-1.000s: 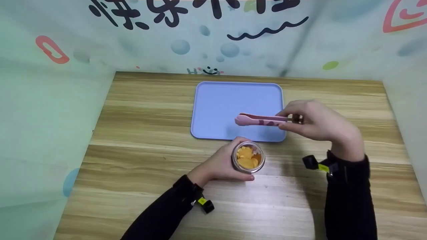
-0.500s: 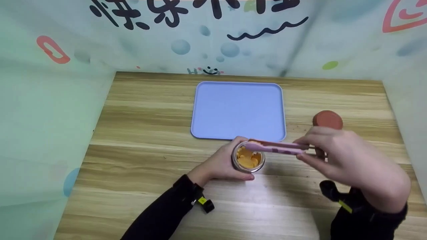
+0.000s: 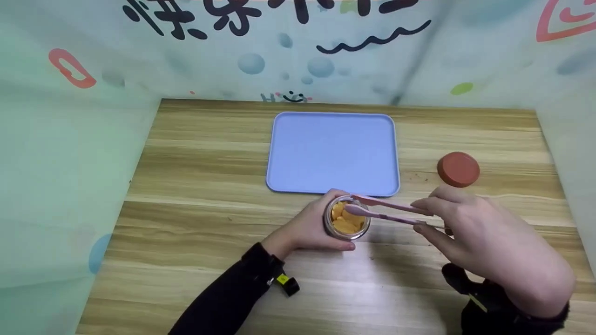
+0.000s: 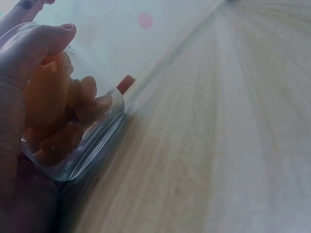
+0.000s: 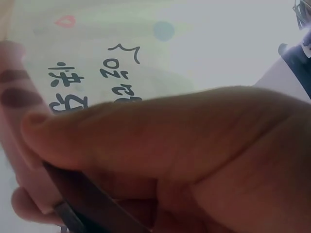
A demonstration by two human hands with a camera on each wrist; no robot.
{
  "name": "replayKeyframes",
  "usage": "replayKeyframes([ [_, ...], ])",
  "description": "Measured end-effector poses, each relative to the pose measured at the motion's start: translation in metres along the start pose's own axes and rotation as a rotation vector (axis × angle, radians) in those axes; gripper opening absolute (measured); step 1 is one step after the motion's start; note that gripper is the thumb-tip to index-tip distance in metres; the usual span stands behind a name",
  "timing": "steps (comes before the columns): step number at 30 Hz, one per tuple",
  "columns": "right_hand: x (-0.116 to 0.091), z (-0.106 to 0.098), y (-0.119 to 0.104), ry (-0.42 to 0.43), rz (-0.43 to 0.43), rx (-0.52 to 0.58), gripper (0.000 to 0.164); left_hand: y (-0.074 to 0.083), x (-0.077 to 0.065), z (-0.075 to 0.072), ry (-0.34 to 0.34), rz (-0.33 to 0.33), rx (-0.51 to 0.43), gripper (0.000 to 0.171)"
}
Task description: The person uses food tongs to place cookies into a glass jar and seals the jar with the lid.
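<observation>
A clear jar point(image 3: 327, 226) stands on the table with its mouth uncovered, and my left hand point(image 3: 305, 229) grips it round the side. Orange-yellow pieces point(image 3: 344, 225) fill much of it; through the wall in the left wrist view the pieces point(image 4: 53, 102) look rounded and lumpy. My right hand point(image 3: 484, 237) pinches pink tongs point(image 3: 391, 217) between thumb and fingers, to the right of the jar. The tongs' two arms stand apart, their tips over the jar's mouth. In the right wrist view the thumb point(image 5: 112, 136) presses on the tongs point(image 5: 22, 107).
A blue-purple tray point(image 3: 333, 153) lies flat behind the jar. The brown-red lid point(image 3: 458, 169) rests on the table point(image 3: 209, 186) to the right of the tray, behind my right hand. Small crumbs lie between tray and lid. A printed cloth point(image 3: 209, 70) hangs behind the table.
My right hand has brought the tongs from over the tray toward me to the jar's mouth. Their arms have spread apart. The lid has come into sight. My left hand and the jar have stayed put.
</observation>
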State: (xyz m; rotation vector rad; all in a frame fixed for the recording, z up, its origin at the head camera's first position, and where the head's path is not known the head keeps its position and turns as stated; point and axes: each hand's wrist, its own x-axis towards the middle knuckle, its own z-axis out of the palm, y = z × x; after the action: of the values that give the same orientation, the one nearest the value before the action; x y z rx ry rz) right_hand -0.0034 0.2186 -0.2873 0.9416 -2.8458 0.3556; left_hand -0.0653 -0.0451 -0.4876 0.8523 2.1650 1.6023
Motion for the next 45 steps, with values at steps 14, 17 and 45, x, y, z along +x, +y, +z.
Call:
replayKeyframes([
  [14,0.004,0.002,0.002,-0.090,0.033,0.039,0.014,0.021,-0.003,-0.005,-0.019,-0.032,-0.049,0.090],
  [17,0.005,0.002,0.004,-0.104,0.023,0.062,0.012,0.024,-0.003,-0.007,-0.021,-0.029,-0.044,0.090],
  [45,0.075,0.068,0.122,-0.016,0.328,0.309,0.047,-0.003,0.000,0.001,0.007,-0.014,-0.015,0.094],
])
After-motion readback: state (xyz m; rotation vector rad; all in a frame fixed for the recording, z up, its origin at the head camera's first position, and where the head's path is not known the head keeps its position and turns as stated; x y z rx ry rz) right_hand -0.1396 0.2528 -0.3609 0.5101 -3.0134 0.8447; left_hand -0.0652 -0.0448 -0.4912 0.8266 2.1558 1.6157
